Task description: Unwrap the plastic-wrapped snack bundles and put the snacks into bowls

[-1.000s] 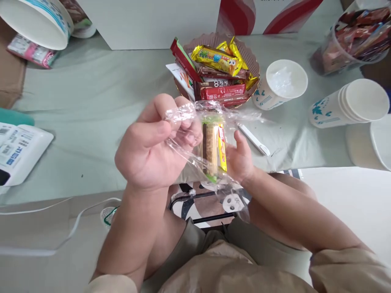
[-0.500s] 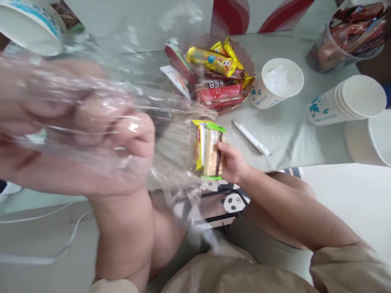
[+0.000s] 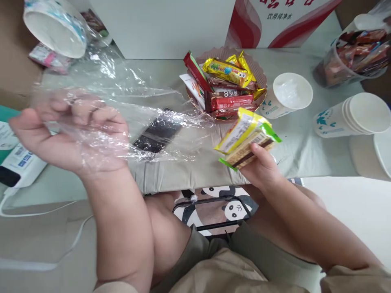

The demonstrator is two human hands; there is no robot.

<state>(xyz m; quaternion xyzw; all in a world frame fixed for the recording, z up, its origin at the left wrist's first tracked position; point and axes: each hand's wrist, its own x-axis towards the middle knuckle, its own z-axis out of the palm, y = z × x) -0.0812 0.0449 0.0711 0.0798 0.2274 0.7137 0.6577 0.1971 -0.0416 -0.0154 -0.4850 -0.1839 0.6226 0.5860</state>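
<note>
On the desk a brown dish is heaped with wrapped snack bars. A paper cup beside it holds crumpled clear plastic, and a clear tub at the far right is full of red packets. The left hand has its fingers curled shut on a clear plastic film spread above the desk, while the right hand grips tilted wafer packets just in front of the dish.

A thin, clear plastic bag, crinkled and glossy, catches the light; the snack packets are shiny printed foil; the cups are matt white paper; a dull, slightly creased pale green cloth covers the desk
</note>
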